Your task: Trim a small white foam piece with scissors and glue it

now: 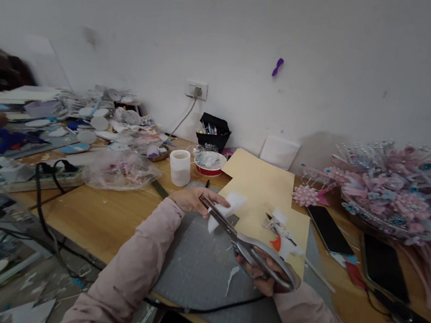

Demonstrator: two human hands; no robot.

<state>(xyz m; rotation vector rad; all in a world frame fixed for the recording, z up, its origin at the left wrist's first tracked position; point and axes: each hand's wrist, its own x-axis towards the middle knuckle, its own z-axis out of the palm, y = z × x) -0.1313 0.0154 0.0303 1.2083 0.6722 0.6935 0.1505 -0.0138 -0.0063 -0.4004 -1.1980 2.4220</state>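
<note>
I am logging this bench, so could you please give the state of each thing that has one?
Scissors: in right hand, blades at the white piece.
White piece: held by left hand.
Phones: screens dark, lying flat.
Wall socket: cable plugged in.
White cup: upright.

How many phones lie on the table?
2: one phone just right of the tan cardboard, the other phone further right by the pink ornaments; clutter could hide more.

Scissors (244, 243): shiny metal. White piece (229, 208): matt, paper-like. Cutting mat (194, 269): matt grey. Counter (106, 216): smooth wood. Sleeves (135, 272): soft pink cloth.
</note>
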